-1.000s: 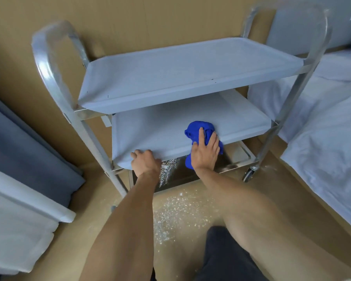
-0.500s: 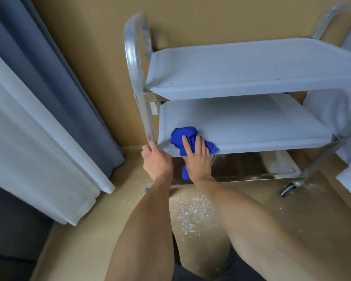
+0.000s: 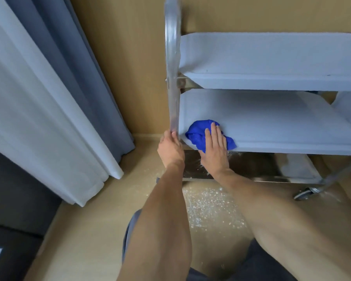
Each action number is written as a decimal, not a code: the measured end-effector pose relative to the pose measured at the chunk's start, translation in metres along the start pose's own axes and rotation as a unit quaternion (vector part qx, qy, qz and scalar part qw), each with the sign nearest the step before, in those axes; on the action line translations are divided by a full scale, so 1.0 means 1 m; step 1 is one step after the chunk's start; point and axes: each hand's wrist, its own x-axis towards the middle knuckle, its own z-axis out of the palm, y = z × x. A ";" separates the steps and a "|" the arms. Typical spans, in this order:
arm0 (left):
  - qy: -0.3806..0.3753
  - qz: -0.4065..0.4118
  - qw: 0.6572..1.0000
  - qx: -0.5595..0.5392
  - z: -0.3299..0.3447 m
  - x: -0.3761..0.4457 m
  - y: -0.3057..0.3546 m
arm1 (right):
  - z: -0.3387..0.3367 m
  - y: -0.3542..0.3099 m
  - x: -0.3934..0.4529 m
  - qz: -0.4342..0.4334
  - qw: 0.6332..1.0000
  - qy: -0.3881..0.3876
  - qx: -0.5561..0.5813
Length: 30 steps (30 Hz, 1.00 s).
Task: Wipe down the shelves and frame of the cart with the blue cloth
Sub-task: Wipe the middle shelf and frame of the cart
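Right hand (image 3: 215, 151) flat, fingers straight, pressing blue cloth (image 3: 201, 134) onto middle shelf (image 3: 272, 122) near-left corner, wiping. Left hand (image 3: 170, 149) grips frame post (image 3: 173, 88), likely steadying the wheeled cart. White crumbs on floor (image 3: 211, 207).

Right hand (image 3: 214, 153) lies flat on the blue cloth (image 3: 201, 134), fingers (image 3: 213, 130) straight, pressing it onto the near left corner of the cart's middle shelf (image 3: 272, 122). Left hand (image 3: 170, 151) grips the shiny upright of the frame (image 3: 173, 78), just beside that corner. Top shelf (image 3: 272, 57) sits above. Below, the bottom shelf (image 3: 261, 167) looks reflective, perhaps wet, blurred here. White specks (image 3: 209, 207) dot the floor (image 3: 85, 230). Curtains (image 3: 49, 88) hang at left. A caster (image 3: 304, 193) shows at right.
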 end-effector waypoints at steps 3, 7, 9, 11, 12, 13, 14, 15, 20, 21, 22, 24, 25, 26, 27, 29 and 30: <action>-0.001 -0.006 0.999 -0.033 -0.006 0.005 -0.010 | 0.000 -0.015 -0.003 -0.012 1.000 0.001 -0.006; -0.012 -0.043 0.996 -0.071 -0.010 0.007 -0.010 | -0.003 -0.059 -0.001 -0.076 0.996 -0.020 0.050; -0.013 -0.059 0.994 -0.090 -0.011 0.009 -0.009 | 0.001 -0.080 0.005 -0.098 0.993 -0.034 0.052; -0.011 -0.058 0.995 -0.084 -0.011 0.009 -0.009 | 0.001 -0.078 0.012 -0.100 0.993 -0.041 0.039; -0.010 -0.053 0.996 -0.073 -0.009 0.008 -0.008 | 0.000 -0.071 0.014 -0.114 0.992 -0.046 0.028; -0.007 -0.052 0.997 -0.061 -0.007 0.006 -0.007 | -0.001 -0.062 0.014 -0.134 0.989 -0.054 0.018; -0.003 -0.057 0.997 -0.049 -0.005 0.003 -0.004 | -0.002 -0.053 0.014 -0.150 0.987 -0.062 0.020; 0.002 -0.071 0.997 -0.036 -0.003 0.000 0.000 | -0.003 -0.046 0.013 -0.156 0.985 -0.067 0.028; -0.032 -0.109 0.993 0.023 0.000 -0.013 0.015 | -0.015 -0.020 0.002 -0.105 0.988 -0.058 0.095; -0.039 -0.107 0.993 0.027 0.001 -0.016 0.018 | -0.018 -0.008 -0.002 -0.094 0.989 -0.063 0.094; -0.041 -0.111 0.993 0.027 0.001 -0.018 0.020 | -0.021 0.008 -0.006 -0.076 0.991 -0.064 0.090; -0.036 -0.128 0.991 0.018 0.005 -0.022 0.026 | -0.030 0.049 -0.017 -0.027 0.997 -0.048 0.053; -0.035 -0.137 0.990 0.012 0.007 -0.024 0.029 | -0.033 0.073 -0.022 0.002 0.999 -0.039 0.034; -0.036 -0.140 0.989 0.008 0.010 -0.026 0.030 | -0.037 0.099 -0.028 0.035 0.999 -0.034 0.022; -0.035 -0.138 0.990 0.006 0.012 -0.027 0.030 | -0.043 0.126 -0.033 0.068 0.997 -0.032 0.015; -0.027 -0.118 0.993 0.012 0.016 -0.026 0.027 | -0.058 0.172 -0.039 0.123 0.992 -0.039 0.003; -0.023 -0.105 0.994 0.019 0.017 -0.025 0.025 | -0.066 0.189 -0.039 0.135 0.990 -0.049 0.004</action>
